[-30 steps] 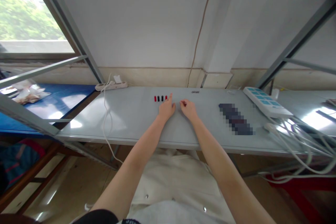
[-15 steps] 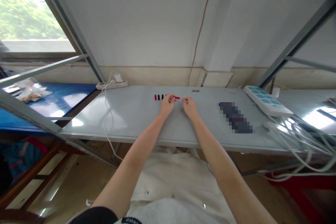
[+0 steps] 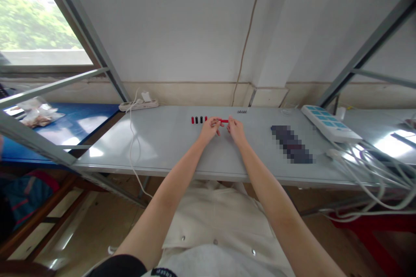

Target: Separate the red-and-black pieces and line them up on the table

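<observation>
A slim red pen-like stick [image 3: 224, 120] lies level between my two hands, over the grey table [image 3: 169, 147]. My left hand [image 3: 210, 129] pinches its left part, with some fingers curled loosely below. The thumb and fingers of my right hand [image 3: 235, 130] are closed on the stick's right end. Just left of my left hand stands a row of short cylinders: a red cylinder [image 3: 193, 120], two black cylinders [image 3: 199, 119] and another red cylinder [image 3: 206, 118] partly behind the hand. Several small dark pieces [image 3: 242, 111] lie in a row beyond my right hand.
A blurred-out dark object [image 3: 292, 145] lies right of my right arm. Farther right are a large white power strip [image 3: 331, 124] and tangled white cables [image 3: 373, 181]. At the back left sits another power strip [image 3: 139, 104], its white cord [image 3: 131, 138] hanging over the front edge.
My right hand has come left and closed on the right end of the red stick, where a gap was before. My left hand has shifted slightly right.
</observation>
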`<state>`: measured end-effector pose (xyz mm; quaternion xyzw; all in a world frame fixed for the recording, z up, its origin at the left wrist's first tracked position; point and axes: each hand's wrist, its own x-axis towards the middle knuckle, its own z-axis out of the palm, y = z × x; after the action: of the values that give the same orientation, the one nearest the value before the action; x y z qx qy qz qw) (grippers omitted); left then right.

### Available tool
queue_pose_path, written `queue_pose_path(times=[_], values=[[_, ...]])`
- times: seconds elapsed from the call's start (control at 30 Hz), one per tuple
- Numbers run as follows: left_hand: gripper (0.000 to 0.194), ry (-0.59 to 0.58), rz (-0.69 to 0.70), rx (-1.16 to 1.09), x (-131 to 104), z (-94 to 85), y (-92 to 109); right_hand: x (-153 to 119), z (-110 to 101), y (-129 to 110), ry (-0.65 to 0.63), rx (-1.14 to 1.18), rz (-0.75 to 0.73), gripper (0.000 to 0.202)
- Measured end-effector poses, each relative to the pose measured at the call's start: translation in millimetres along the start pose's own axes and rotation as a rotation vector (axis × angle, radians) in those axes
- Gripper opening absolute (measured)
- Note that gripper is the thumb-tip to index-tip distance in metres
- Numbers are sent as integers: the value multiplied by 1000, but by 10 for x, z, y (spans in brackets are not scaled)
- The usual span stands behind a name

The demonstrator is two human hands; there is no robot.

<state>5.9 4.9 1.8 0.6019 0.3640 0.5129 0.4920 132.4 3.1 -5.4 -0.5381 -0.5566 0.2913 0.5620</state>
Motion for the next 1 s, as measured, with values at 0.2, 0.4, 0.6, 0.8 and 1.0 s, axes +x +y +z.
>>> queue_pose_path(times=[0.2,0.4,0.6,0.8,1.0], values=[[27,-41,36,42,-26,12,6,-8,0,-34,44,49,23,53],[36,87,23,68,-20,0,13,-23,-10,-67,64,23,21,54],[37,279,-36,-4,5,-46,39,13,-59,-77,155,97,65,55],[32,162,-64,-5,-4,-22,29,6,-29,-105,-23,163,65,46],[30,196,-34,8,3,-34,24,-34,-1,-104,-243,41,33,38]])
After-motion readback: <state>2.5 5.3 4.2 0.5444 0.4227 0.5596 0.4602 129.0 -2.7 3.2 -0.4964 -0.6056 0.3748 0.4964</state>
